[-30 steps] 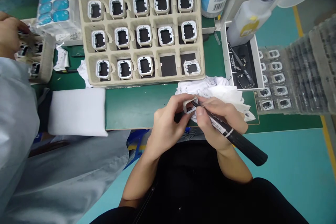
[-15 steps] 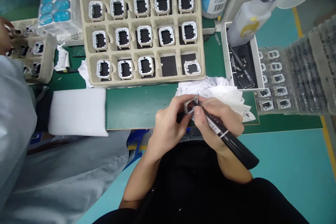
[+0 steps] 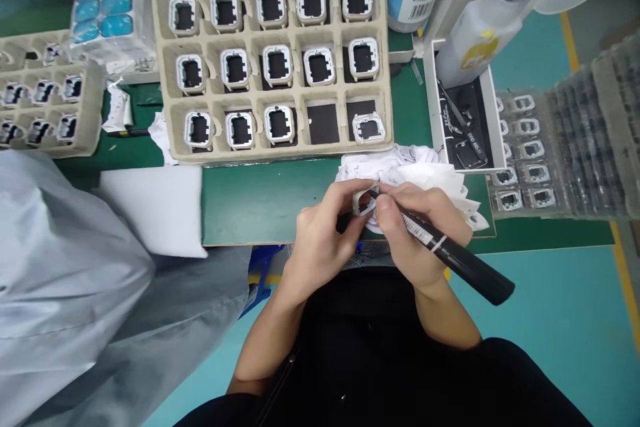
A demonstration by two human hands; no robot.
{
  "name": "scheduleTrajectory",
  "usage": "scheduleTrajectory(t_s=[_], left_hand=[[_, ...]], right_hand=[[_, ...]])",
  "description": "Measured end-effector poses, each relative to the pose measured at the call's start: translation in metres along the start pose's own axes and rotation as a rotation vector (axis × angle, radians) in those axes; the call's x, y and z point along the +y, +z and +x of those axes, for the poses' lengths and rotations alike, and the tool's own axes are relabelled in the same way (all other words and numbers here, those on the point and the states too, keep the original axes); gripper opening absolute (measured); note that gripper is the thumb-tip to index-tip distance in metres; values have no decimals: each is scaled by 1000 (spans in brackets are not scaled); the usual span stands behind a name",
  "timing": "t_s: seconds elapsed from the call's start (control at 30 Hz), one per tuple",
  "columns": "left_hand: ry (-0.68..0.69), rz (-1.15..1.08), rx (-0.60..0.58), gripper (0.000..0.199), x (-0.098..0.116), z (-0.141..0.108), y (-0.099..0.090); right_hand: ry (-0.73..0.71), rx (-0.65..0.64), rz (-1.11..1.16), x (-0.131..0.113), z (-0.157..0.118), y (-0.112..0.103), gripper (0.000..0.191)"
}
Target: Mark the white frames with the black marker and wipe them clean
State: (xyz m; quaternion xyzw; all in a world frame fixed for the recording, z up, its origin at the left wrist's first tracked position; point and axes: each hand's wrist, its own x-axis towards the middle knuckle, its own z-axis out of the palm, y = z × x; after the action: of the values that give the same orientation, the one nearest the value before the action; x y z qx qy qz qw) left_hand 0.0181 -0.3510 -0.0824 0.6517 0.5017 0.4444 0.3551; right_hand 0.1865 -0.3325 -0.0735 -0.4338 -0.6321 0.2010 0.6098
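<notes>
Between its thumb and fingers my left hand [image 3: 323,233] grips a small white frame [image 3: 364,203], partly covered by the fingers. My right hand [image 3: 417,230] is closed round a black marker pen [image 3: 450,255]. The pen's tip reaches the opening of the frame; whether it touches cannot be made out. Beyond my hands stands a beige moulded tray [image 3: 280,95] with similar white frames in its compartments. One compartment [image 3: 323,125] of its front row holds no frame. Crumpled white cloths [image 3: 425,170] lie just behind my hands.
A white box [image 3: 497,137] with a bottle [image 3: 473,40] and dark tools stands right of the tray. Stacked clear trays [image 3: 560,147] fill the far right. To the left are a white foam sheet [image 3: 165,207], a second beige tray [image 3: 90,120] and a person's grey sleeve [image 3: 60,247].
The marker has swung, its rear end moving right and slightly up, with my right hand shifting a little right. At left, the other person's hand has left the second tray and the sleeve covers more foam.
</notes>
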Motion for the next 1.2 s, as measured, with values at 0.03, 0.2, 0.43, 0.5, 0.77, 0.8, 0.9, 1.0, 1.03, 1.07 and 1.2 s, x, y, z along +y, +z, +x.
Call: scheduleTrajectory(t_s=[0.03,0.2,0.43,0.5,0.77,0.8,0.9,1.0,1.03,1.07,1.2], left_hand=[[0,-6,5,45,0,0,0],[14,16,33,43,1,-2,2],[45,35,34,48,0,-4,3],[39,22,21,48,0,-4,3],[31,-12,11,48,0,-3,1],[33,-13,8,48,-1,-3,1],[27,-22,0,48,-1,-2,0],[18,-97,-10,44,-1,1,0],[9,-136,-16,43,0,2,-1],[-3,-173,-23,43,1,3,-1],[-43,-265,-45,45,5,9,-3]], right_hand=[[-27,4,-7,0,0,0,16],[-178,-21,-94,-2,2,2,29],[-151,18,-56,0,1,4,23],[-108,31,-26,1,1,4,20],[-93,3,-4,0,2,3,19],[-84,16,-2,0,2,4,18],[-66,35,11,0,1,4,17],[-65,23,47,2,-1,2,18],[-56,18,57,2,-2,1,17],[-47,16,65,2,-3,0,17],[-39,26,82,3,-5,-1,18]])
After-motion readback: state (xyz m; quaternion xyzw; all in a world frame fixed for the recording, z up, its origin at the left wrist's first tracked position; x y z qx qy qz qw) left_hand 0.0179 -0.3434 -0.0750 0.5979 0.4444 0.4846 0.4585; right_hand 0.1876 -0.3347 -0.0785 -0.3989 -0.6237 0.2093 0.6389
